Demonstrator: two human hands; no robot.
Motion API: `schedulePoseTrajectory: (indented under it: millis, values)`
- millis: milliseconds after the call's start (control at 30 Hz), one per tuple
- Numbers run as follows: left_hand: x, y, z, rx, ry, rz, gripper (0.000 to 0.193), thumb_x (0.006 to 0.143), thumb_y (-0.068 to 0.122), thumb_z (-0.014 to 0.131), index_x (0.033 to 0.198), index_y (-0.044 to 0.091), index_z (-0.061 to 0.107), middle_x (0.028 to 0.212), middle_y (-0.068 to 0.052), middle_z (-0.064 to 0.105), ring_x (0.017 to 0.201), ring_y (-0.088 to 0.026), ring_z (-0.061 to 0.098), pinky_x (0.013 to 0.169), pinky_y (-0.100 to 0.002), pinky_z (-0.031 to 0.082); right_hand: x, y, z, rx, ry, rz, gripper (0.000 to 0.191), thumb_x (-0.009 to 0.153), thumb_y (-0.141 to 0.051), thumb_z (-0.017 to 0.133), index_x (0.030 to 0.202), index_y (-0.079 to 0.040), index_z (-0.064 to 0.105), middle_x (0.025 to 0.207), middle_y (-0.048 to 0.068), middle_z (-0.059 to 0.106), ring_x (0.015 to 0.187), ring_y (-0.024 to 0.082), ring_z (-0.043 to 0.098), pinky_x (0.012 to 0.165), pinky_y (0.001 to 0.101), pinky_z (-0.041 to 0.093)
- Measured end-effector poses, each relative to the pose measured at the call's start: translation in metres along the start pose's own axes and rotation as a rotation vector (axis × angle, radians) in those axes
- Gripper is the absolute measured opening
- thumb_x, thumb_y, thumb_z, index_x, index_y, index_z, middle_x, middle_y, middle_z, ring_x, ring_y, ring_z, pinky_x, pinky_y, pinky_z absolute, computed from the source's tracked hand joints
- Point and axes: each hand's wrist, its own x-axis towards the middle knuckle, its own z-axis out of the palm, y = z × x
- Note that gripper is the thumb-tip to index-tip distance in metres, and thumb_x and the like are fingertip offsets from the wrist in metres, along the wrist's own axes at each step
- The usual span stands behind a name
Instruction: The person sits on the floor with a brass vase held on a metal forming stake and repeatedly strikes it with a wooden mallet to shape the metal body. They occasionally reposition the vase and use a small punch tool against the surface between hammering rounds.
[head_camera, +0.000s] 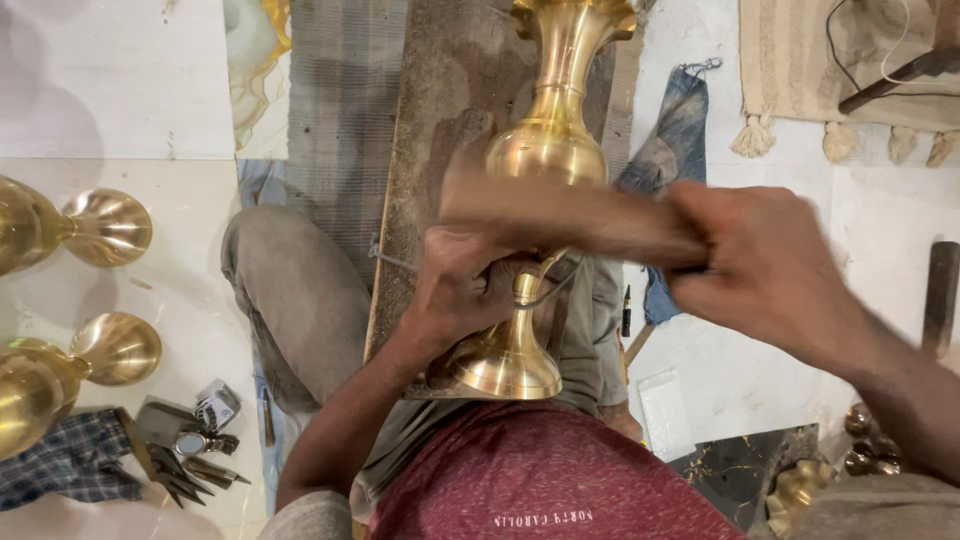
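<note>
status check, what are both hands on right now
Left hand gripping narrow stem of brass vase lying on plank. Right hand holding blurred wooden block across vase. Nothing in the way.

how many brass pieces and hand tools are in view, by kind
Tall brass vase under the left hand: 1
Brass goblet-shaped pieces lying at the left: 2
Brass piece at the lower right, partly hidden: 1
Blurred wooden tool in the right hand: 1
Small dark metal tools on the floor, a cluster too jumbled to split: 1
Total: 6
</note>
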Motion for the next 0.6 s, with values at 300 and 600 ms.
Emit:
schedulePoseTrajectory:
  millis: [300,600]
  values:
    - [-0.007,-0.004,0.008,-0.138,0.126,-0.059,0.029,0.088,-0.002,0.078,0.114,0.01,0.072,0.102,-0.006,0.08,0.087,-0.015,0.081,0.079,-0.028,0.068,0.002,-0.018,-0.014,-0.276,-0.049,-0.001,0.021,0.069,-0.015,0.072,0.088,-0.007,0.066,0.06,0.005,0.066,0.053,0.017,0.061,0.045,0.0359,0.048]
    - [-0.006,-0.029,0.017,-0.295,0.046,-0.036,0.039,0.093,-0.006,0.062,0.129,0.008,0.068,0.114,-0.012,0.079,0.093,-0.018,0.082,0.083,-0.03,0.071,0.008,-0.012,-0.018,0.171,0.063,-0.005,0.018,0.075,-0.01,0.076,0.09,-0.004,0.069,0.056,0.006,0.065,0.043,0.013,0.06,0.037,0.0314,0.046]
